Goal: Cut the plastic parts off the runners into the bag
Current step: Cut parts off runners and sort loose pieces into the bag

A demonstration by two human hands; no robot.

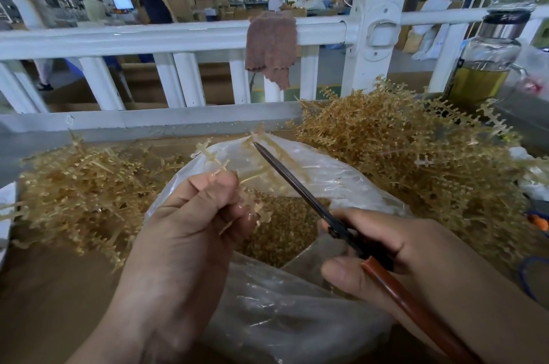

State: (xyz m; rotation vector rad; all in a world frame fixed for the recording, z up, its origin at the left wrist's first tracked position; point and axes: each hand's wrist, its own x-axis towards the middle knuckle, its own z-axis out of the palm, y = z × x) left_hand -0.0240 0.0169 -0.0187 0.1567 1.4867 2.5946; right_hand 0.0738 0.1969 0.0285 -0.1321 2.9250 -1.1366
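Note:
My left hand point(193, 215) pinches a thin tan plastic runner point(214, 158) with small cross-shaped parts, held over the open clear plastic bag point(326, 176). My right hand point(386, 248) grips scissors point(285, 176) with dark blades and red-brown handles; the blades look closed, and their tip points up and left beside the runner's far end. Inside the bag lies a heap of small tan cut parts point(282, 227).
A pile of tan runners point(80, 188) lies at the left and a larger pile point(410, 156) at the right on the brown table. A white fence point(178, 37) with a pink cloth point(270, 46) stands behind. A glass bottle point(484, 58) sits far right.

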